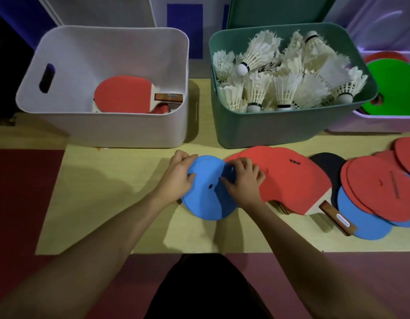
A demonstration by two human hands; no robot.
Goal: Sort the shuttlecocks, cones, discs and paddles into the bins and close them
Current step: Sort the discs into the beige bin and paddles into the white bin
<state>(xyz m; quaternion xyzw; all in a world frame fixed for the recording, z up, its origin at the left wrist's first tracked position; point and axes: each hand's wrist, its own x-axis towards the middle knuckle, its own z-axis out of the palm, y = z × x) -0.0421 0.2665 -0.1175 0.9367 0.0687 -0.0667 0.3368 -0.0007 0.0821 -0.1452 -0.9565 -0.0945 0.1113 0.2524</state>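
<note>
A pale yellow wooden bench [102,203] carries everything. Along its far edge stand a white plastic bin [130,127] towards the left, a green plastic bin [280,127] just right of it, and a pale lilac bin [360,128] at the far right. Nearer the front edge lie a blue flat disc [206,201], a red-faced wooden paddle [296,185] beside it, and overlapping red and blue discs [372,192] towards the right edge.

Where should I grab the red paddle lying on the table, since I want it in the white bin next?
Take the red paddle by its wooden handle, coming from the near right. The handle sticks out free toward the table's front edge, while the right hand and discs crowd the blade.
</note>
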